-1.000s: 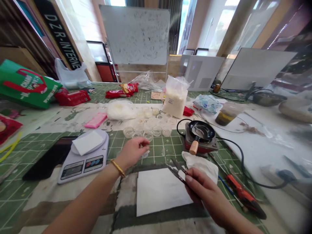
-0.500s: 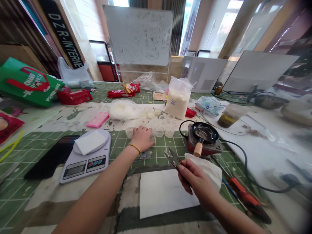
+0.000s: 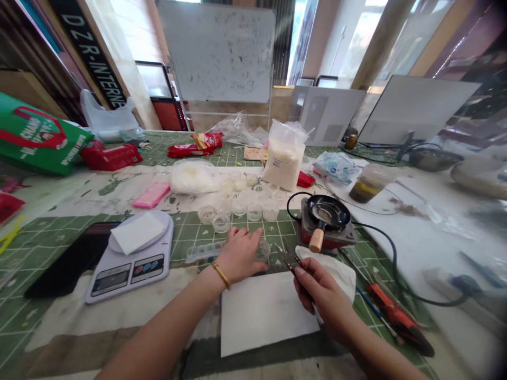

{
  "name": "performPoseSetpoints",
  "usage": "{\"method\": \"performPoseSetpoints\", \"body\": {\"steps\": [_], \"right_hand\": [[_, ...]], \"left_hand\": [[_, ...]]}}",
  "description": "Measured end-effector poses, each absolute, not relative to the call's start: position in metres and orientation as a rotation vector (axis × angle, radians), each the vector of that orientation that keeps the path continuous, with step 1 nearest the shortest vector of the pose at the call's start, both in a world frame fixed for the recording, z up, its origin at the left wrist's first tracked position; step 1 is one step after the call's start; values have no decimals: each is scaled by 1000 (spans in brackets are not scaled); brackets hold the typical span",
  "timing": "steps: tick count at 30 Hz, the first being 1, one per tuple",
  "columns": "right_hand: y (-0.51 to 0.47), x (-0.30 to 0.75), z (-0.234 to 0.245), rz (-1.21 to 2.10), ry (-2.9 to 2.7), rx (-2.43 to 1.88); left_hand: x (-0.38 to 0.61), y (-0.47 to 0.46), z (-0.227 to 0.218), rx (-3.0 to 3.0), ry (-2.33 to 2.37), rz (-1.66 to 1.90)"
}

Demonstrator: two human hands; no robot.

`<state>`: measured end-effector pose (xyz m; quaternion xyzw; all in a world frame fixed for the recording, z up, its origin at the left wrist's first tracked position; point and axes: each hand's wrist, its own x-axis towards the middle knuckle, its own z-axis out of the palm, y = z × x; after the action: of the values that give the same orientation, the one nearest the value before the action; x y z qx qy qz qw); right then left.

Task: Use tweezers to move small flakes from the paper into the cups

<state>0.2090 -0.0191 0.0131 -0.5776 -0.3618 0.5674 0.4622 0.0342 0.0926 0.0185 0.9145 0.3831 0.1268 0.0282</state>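
My left hand [image 3: 241,255], with a bracelet at the wrist, has its fingers and thumb around a small clear cup [image 3: 263,250]. The hand hides part of the cup. In my right hand [image 3: 317,285] are dark thread snips [image 3: 290,257], their blades pointing up and left towards the cup. A white sheet [image 3: 265,316] lies below both hands. Several more small clear cups [image 3: 221,222] stand beyond my left hand. Beside that wrist lies a clear compartment case [image 3: 204,252], partly covered by the hand.
A kitchen scale [image 3: 132,253] with white paper stands at left. On the right, a small black pan [image 3: 328,212] sits on a hot plate [image 3: 344,236] with a trailing cord. Orange-handled pliers [image 3: 400,316] lie near the right edge. A bag of pale granules [image 3: 283,161] stands farther back.
My left hand has moved right and nearer from the group of cups, bringing one clear cup with it. The snips stay in my right hand. The view has shifted slightly.
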Motion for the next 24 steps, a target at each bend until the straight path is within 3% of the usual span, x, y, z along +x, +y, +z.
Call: {"method": "performPoseSetpoints", "body": {"steps": [9,24], "right_hand": [[-7,198,11,1454,-858,-1507],[9,189,1,1486,-951,-1548]], "left_hand": [[20,63,14,3147,741,973],[14,80,1,3088,864,881]]}}
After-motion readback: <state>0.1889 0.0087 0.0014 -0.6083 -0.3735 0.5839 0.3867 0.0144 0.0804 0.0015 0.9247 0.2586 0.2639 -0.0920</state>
